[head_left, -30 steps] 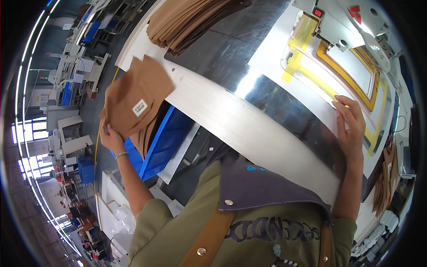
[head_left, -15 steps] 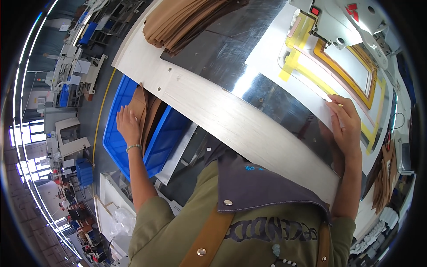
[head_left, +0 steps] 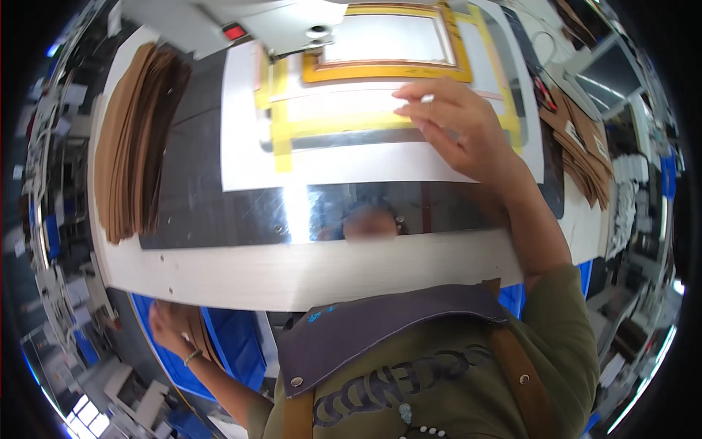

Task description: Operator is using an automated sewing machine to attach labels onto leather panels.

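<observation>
My left hand (head_left: pixel 170 325) is low at the left, in the blue bin (head_left: pixel 245 358) below the table edge. It is beside the brown flat pieces (head_left: pixel 202 338) there; motion blur smears its fingers, so I cannot tell whether it grips one. Over the table, my right hand (head_left: pixel 472 132) hovers with its fingers stretched and slightly bent, nothing visible in them. Beneath it lies a white sheet (head_left: pixel 245 164) with strips of yellow tape (head_left: pixel 344 127). Just beyond the fingertips is a yellow rectangular frame (head_left: pixel 314 71), under the white machine head (head_left: pixel 274 22).
A thick stack of brown pieces (head_left: pixel 135 146) stands at the table's left. More brown pieces (head_left: pixel 578 146) with small labels lie at the right, near a grey screen (head_left: pixel 607 77). A shiny dark plate (head_left: pixel 197 212) borders the pale table edge (head_left: pixel 292 274).
The view has swung right, bringing the machine and frame to the middle. My right hand has lifted off the sheet's edge tape, fingers now apart. My left hand stays at the bin, now blurred.
</observation>
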`<state>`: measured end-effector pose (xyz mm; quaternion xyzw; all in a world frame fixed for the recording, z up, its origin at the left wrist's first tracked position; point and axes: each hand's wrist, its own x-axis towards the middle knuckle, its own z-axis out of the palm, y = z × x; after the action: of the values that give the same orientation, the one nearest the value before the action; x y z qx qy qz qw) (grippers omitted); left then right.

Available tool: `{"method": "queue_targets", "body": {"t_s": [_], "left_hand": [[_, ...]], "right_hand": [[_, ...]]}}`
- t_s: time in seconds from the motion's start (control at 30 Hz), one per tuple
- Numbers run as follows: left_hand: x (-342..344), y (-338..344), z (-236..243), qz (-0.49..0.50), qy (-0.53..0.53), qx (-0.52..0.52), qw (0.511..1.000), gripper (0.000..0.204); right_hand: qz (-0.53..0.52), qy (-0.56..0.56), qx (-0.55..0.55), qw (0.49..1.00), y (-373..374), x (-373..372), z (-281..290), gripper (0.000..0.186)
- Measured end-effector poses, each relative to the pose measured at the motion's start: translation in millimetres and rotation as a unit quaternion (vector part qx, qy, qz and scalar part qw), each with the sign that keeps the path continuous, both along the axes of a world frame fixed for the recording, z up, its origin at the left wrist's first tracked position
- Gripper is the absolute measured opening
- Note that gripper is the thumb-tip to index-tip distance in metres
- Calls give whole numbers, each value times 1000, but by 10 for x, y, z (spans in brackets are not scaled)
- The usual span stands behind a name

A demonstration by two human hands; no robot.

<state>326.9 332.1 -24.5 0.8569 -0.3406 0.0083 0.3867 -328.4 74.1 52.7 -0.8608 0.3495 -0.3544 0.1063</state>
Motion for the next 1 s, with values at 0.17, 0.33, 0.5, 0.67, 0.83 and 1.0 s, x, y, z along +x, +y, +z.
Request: {"method": "queue_targets", "body": {"t_s": [0.17,0.33,0.5,0.67,0.83,1.0], "left_hand": [[-467,-946,896,16,-147,-227,963,33],[-2053,-2224,852,-388,46,-125,912,23],[-3386,-2907,654,-660,-80,-50,745,35],[-3721,-3105,497,-691,-77,-27,718,26],[-3592,-3054,405,-665,-18,15,747,24],[-3585,-3113,370,-649,66,6,758,18]], "right_hand": [[-60,1,-8,998,-229,-175,145,16],[-2,41,-29,999,-239,144,-218,22],[-18,138,-79,987,-253,175,-475,27],[16,105,-41,994,-263,136,-502,25],[23,40,0,999,-269,229,-497,25],[-10,24,21,999,-397,265,-385,28]]}}
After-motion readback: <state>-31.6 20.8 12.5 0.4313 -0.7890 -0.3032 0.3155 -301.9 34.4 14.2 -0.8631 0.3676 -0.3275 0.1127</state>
